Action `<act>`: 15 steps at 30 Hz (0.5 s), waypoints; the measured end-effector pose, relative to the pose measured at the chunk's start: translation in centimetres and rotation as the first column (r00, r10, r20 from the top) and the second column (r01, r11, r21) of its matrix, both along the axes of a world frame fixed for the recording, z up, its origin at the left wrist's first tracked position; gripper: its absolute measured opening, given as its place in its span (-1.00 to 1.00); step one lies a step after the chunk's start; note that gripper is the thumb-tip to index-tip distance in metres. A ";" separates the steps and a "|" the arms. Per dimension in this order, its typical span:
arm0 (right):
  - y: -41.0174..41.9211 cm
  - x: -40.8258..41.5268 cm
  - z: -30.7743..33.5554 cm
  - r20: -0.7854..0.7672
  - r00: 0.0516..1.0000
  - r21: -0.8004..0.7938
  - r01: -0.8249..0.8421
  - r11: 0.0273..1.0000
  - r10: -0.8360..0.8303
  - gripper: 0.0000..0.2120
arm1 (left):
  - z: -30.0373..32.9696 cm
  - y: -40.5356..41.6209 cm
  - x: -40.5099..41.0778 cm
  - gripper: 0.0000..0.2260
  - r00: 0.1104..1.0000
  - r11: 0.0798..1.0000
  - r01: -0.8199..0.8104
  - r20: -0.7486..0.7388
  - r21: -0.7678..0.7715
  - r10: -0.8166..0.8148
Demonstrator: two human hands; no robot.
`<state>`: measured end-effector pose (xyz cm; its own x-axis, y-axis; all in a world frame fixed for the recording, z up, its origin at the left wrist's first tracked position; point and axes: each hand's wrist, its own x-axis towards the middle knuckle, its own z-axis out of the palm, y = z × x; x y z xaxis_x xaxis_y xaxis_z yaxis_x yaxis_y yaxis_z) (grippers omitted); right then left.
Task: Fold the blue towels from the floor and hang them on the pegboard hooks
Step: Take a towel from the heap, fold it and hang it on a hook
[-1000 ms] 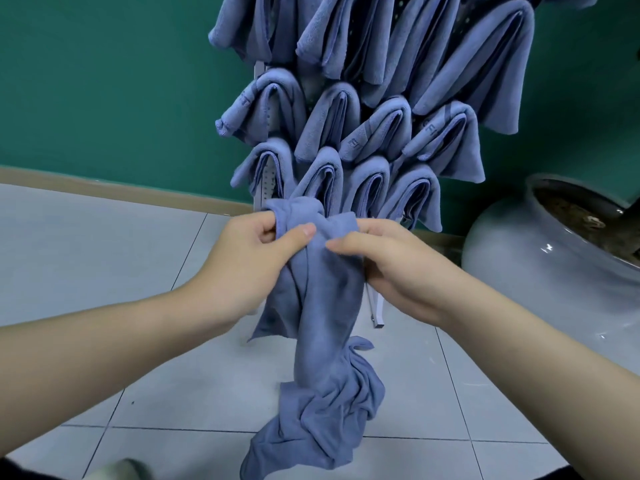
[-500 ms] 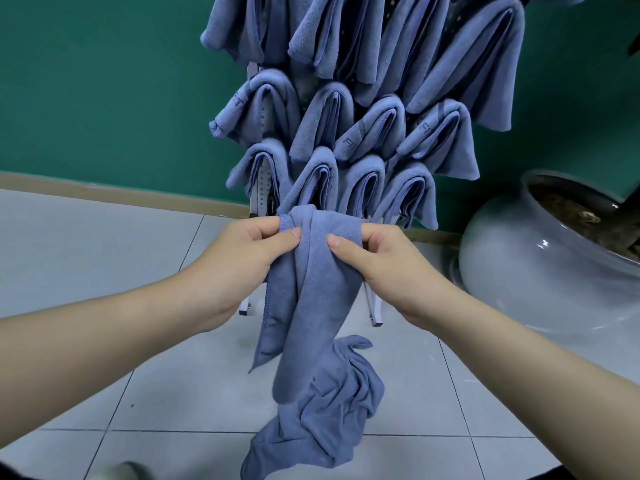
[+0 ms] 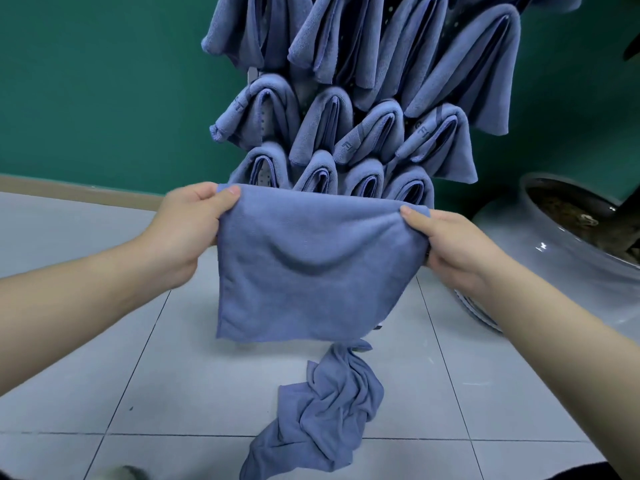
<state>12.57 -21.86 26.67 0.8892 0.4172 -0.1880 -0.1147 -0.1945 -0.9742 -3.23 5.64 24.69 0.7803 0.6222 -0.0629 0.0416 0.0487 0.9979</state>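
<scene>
- The left hand (image 3: pixel 188 227) pinches the top left corner of a blue towel (image 3: pixel 311 268). The thumb lies on the front of the cloth and the other fingers curl behind it.
- The right hand (image 3: pixel 450 247) pinches the top right corner the same way, thumb on the front, fingers tucked behind.
- The towel is pulled out wide between the two thumbs. Its top edge runs from one thumb to the other and sags a little in the middle. The rest hangs down flat below the fingers, up in the air over the floor (image 3: pixel 104 358).
- Below the hanging towel, nearer the person than the fingers, a crumpled blue towel (image 3: pixel 329 410) lies on the grey tiles.
- Just past the fingers, behind the top edge of the held towel, many folded towels (image 3: pixel 363 133) hang in rows on the pegboard (image 3: pixel 254 71). Only small bits of the board show between them.
- To the right of the right hand sits a big shiny grey pot (image 3: pixel 554 265) with dirt inside.
- A green wall (image 3: pixel 104 81) stands behind it all.
</scene>
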 end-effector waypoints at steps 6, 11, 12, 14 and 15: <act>-0.5 1.2 -0.6 -0.112 0.993 0.085 -0.011 0.996 0.021 -0.72 | -0.1 1.5 0.5 -0.82 0.999 0.999 0.034 0.006 0.038 -0.034; -0.3 1.8 -0.8 -0.238 0.970 0.150 0.079 0.986 -0.041 -0.71 | 0.0 1.1 0.5 -0.82 0.997 0.997 0.071 0.031 0.012 -0.071; -0.4 2.0 -0.8 -0.244 0.968 0.148 0.093 0.985 -0.055 -0.71 | 0.1 1.1 0.5 -0.82 0.996 0.997 0.076 0.039 0.014 -0.076; -0.5 2.3 -0.9 -0.245 0.967 0.149 0.112 0.983 -0.073 -0.69 | 0.1 1.1 0.5 -0.82 0.996 0.997 0.072 0.048 0.016 -0.073; -0.5 2.3 -0.9 -0.246 0.966 0.150 0.121 0.981 -0.082 -0.70 | 0.1 1.1 0.5 -0.82 0.997 0.998 0.066 0.050 0.013 -0.067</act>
<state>14.85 -22.36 25.72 0.8663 0.3697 -0.3360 -0.3574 -0.0114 -0.9339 -2.72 6.75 24.76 0.8220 0.5693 -0.0158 -0.0056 0.0358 0.9993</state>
